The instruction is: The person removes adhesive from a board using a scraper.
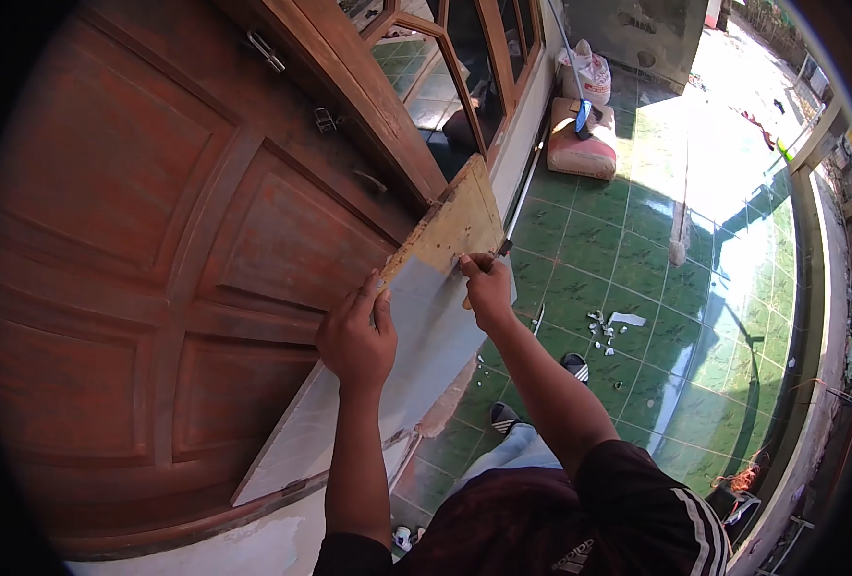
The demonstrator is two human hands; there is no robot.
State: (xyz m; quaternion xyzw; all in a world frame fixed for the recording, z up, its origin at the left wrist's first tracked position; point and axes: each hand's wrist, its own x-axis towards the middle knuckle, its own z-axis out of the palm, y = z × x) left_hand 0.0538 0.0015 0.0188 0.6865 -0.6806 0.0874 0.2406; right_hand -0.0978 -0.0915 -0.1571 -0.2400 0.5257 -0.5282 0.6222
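Note:
A long board [424, 322], pale grey over most of its length and bare yellowish wood at its far end, stands tilted in front of me beside the brown door. My left hand [357, 336] is closed at its upper left edge, fingertips at the rim where the grey ends. Against the board's right part, my right hand [486, 291] is closed round a small tool with a dark head [505, 248] and a light wooden handle end [466, 302]. Its thumb and forefinger press at the board's face; the rest of the tool is hidden in the palm.
The brown panelled door [282, 226] with metal latches fills the left, next to a wooden window frame [388, 96]. White scraps [628, 319] lie on the green tiled floor [580, 254]. Farther back are a full sack [583, 144] and a blue-headed broom [582, 117].

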